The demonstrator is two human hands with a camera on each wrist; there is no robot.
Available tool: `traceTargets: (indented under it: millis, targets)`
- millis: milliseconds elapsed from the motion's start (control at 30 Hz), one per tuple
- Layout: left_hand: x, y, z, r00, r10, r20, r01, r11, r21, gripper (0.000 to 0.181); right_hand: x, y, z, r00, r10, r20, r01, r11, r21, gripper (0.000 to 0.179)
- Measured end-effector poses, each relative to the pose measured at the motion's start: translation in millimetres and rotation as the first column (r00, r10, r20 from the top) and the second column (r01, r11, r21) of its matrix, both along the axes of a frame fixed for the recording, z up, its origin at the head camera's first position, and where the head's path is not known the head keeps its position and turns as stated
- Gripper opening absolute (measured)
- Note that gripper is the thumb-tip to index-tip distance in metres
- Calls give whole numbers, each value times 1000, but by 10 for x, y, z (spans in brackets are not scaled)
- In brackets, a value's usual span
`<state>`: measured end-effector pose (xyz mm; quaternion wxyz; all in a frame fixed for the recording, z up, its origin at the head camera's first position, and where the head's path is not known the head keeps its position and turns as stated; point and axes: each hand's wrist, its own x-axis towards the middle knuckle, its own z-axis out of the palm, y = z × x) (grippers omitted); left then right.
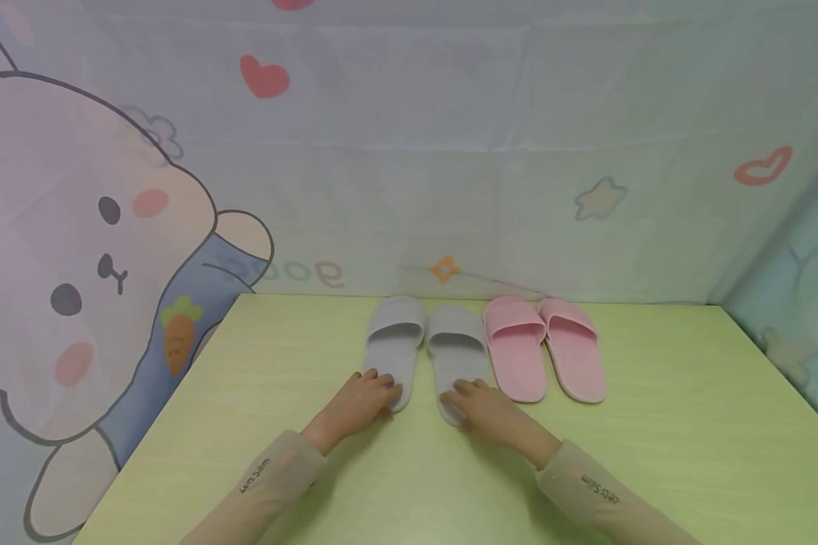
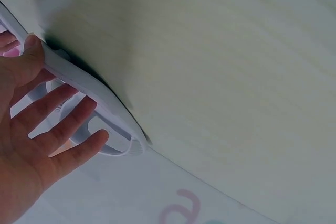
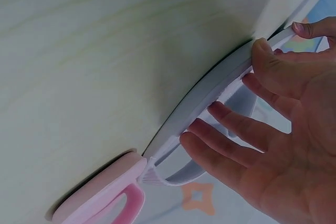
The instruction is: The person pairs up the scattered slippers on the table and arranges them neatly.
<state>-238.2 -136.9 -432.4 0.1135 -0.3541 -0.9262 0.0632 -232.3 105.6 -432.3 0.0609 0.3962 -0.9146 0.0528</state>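
Observation:
Two pale grey slippers stand side by side near the back of the table, toes toward the wall. My left hand [image 1: 363, 399] grips the heel end of the left grey slipper [image 1: 397, 312]. Its thumb presses the sole's edge and the other fingers spread over the insole, as the left wrist view shows. On the right grey slipper [image 1: 455, 322], my right hand [image 1: 492, 415] holds the heel end in a like way, thumb on the side of the sole [image 3: 210, 85] and fingertips over the insole. Both slippers rest on the tabletop.
A pair of pink slippers, the left one [image 1: 520, 371] and the right one [image 1: 578, 367], lies just right of the grey pair. Behind the light wooden table [image 1: 682, 393] hangs a printed cloth [image 1: 395, 189] with a cartoon animal, hearts and a star.

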Motion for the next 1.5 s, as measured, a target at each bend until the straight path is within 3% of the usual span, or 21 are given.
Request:
traceTargets:
  millis: [233, 733, 1500]
  targets:
    - [-2, 29, 24, 1000, 3, 4, -3, 1000, 7, 25, -40, -7, 2, 1000, 5, -20, -4, 1000, 8, 42]
    - [-12, 47, 17, 1000, -7, -7, 7, 1000, -4, 25, -121, -45, 3, 998, -40, 45, 40, 999, 18, 44]
    - [-27, 91, 9, 1000, 19, -5, -19, 1000, -4, 26, -183, -53, 9, 999, -31, 34, 30, 999, 21, 44]
